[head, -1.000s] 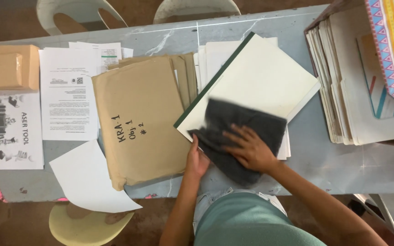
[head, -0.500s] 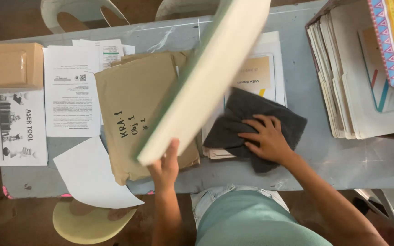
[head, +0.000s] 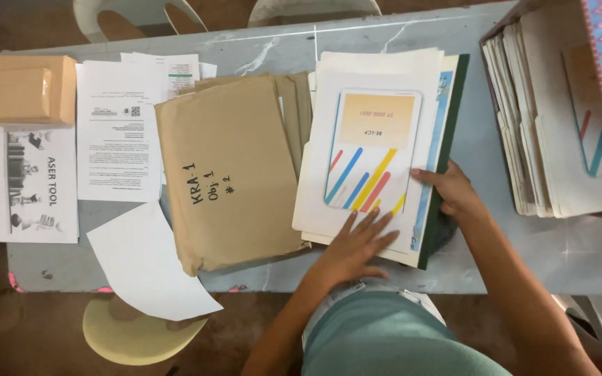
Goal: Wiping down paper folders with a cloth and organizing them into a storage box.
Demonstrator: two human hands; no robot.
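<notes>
Left hand (head: 357,244) lies flat and wide on the white striped-cover paper stack (head: 374,150); right hand (head: 451,191) grips its dark-green backing edge (head: 447,150); squaring looks unfinished.

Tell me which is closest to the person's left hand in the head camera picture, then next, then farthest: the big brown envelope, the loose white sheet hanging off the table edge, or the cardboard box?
From the left hand:
1. Big brown envelope, just to its left.
2. Loose white sheet, farther left at the table's near edge.
3. Cardboard box, at the far left corner.
</notes>
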